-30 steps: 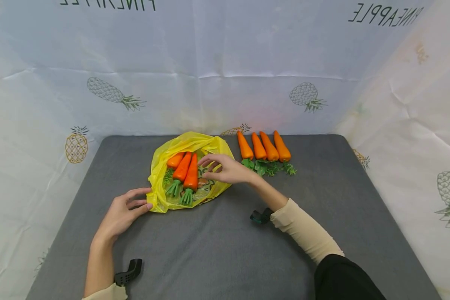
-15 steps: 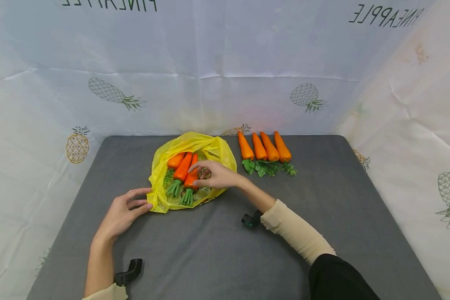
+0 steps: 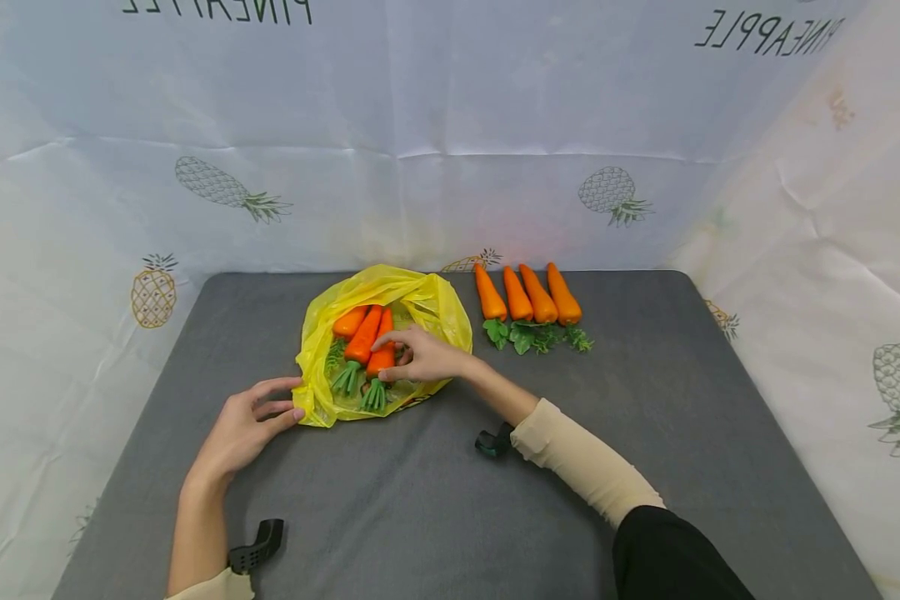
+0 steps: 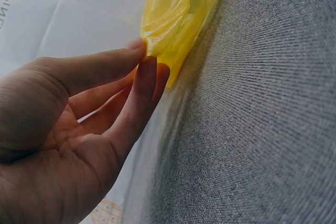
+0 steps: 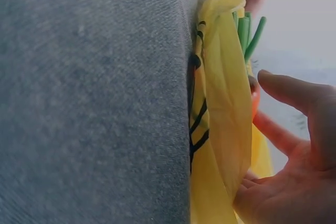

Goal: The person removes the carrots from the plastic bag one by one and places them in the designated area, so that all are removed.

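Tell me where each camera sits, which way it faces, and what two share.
Head: worn on the head, facing forward and down at the yellow bag, carrots and gray table; left hand, right hand and forearms show.
Left wrist: worn there, facing the left hand pinching the bag's edge; no other hand shows.
Right wrist: worn there, facing the right hand at the bag's mouth; part of the left hand shows too.
Both wrist views share the left hand and bag.

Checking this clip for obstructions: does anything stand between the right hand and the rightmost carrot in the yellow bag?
Nothing visible does. In the head view, the right hand is at the open mouth of the yellow bag, right by the rightmost carrot, with nothing in between.
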`<state>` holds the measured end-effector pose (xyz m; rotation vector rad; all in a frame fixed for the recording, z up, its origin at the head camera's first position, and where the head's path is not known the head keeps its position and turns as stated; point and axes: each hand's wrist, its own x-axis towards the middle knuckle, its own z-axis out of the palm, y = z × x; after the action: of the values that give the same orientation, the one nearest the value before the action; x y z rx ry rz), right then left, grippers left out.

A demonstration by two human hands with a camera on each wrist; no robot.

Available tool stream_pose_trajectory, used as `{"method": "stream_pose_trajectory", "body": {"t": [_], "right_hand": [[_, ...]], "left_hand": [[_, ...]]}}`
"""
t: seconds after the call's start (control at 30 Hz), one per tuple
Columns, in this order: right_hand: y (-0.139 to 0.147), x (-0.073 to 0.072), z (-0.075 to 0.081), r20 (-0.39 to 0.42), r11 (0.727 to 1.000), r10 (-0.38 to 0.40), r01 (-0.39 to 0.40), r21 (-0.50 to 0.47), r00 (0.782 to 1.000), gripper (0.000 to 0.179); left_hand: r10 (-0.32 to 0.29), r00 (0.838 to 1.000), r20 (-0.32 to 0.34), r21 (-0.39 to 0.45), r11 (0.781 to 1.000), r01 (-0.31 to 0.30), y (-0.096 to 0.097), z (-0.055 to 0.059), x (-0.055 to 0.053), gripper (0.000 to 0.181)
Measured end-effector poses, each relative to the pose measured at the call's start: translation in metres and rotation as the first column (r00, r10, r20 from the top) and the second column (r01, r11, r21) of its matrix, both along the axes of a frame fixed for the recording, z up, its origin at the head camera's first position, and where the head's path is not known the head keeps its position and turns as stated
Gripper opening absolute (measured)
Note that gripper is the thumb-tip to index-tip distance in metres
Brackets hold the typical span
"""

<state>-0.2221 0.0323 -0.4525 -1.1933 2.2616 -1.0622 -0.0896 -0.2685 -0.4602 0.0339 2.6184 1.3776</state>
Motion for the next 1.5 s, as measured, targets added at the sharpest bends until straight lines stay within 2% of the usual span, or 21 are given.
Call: {"method": "stream_pose_trajectory", "body": {"t": [0.33, 0.5, 0.63, 0.87, 1.03, 1.33, 1.5], "right_hand": [[-0.007, 0.002, -0.002, 0.051, 0.999, -0.034, 0.032, 0.032, 0.998, 0.042], [-0.008, 0.003, -0.002, -0.006, 0.998, -0.022, 0.022, 0.065, 1.0, 0.04], [-0.006, 0.005, -0.001, -0.063, 0.99, -0.025, 0.033, 0.137, 0.998, 0.044], [-0.005, 0.009, 0.001, -0.075, 0.986, 0.021, -0.009, 0.167, 0.997, 0.044], [-0.006, 0.014, 0.005, -0.082, 0.983, -0.028, 0.042, 0.181, 0.996, 0.044], [-0.003, 0.005, 0.001, 0.043, 0.991, -0.121, 0.119, 0.057, 0.992, 0.036], [0.004, 0.003, 0.004, 0.184, 0.995, -0.101, 0.103, -0.003, 0.978, 0.037]], "left_hand": [[-0.008, 1.0, 0.0, 0.016, 1.0, 0.008, 0.0, 0.002, 0.002, 0.052], [-0.016, 1.0, 0.008, 0.031, 0.999, 0.015, -0.001, 0.004, 0.002, 0.052], [-0.018, 1.0, 0.007, 0.033, 0.999, 0.018, -0.001, 0.004, 0.002, 0.052], [-0.021, 1.0, -0.001, 0.038, 0.999, 0.021, 0.0, 0.003, 0.001, 0.052], [-0.017, 1.0, -0.004, 0.033, 0.999, 0.017, 0.0, 0.002, 0.002, 0.052], [-0.015, 1.0, 0.009, 0.036, 0.999, 0.015, 0.0, 0.003, 0.002, 0.052], [-0.014, 1.0, 0.003, 0.019, 1.0, 0.014, 0.0, 0.004, 0.002, 0.052]]}}
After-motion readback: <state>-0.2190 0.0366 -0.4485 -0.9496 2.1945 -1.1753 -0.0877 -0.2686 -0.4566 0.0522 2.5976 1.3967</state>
